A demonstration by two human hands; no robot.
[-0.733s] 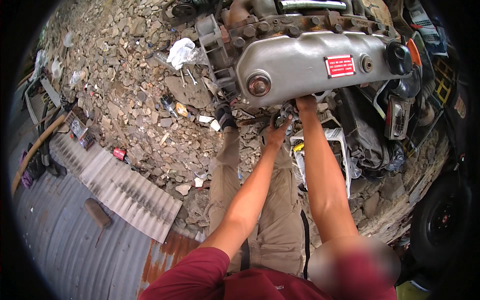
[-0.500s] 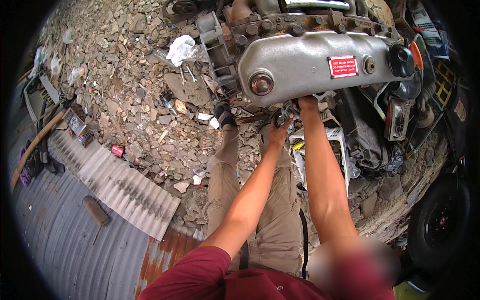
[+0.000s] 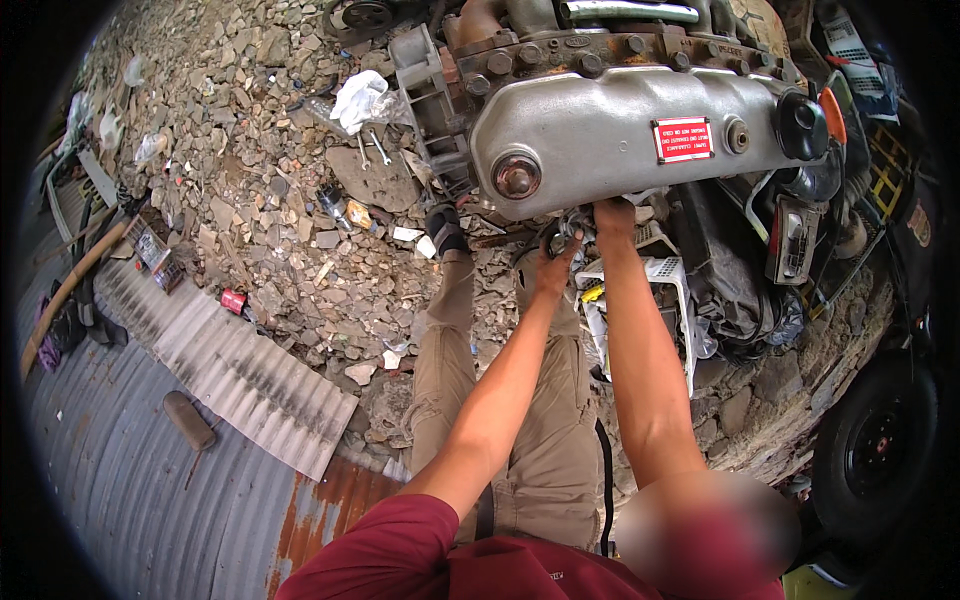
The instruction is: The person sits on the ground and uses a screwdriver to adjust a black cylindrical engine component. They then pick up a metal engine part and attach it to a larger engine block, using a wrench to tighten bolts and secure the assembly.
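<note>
Head view: I see both hands reaching toward twelve o'clock, under the grey engine cover (image 3: 610, 135). My left hand (image 3: 553, 270) is curled around a small dark metal part (image 3: 557, 241) just below the cover's lower edge. My right hand (image 3: 612, 217) presses up against that edge at one o'clock; its fingers are hidden, so I cannot tell its grip. Two spanners (image 3: 372, 148) lie on rubble at eleven o'clock.

Red rectangular label (image 3: 681, 139) on grey engine cover (image 3: 620, 130); small red can (image 3: 233, 301), perhaps, on rubble.
</note>
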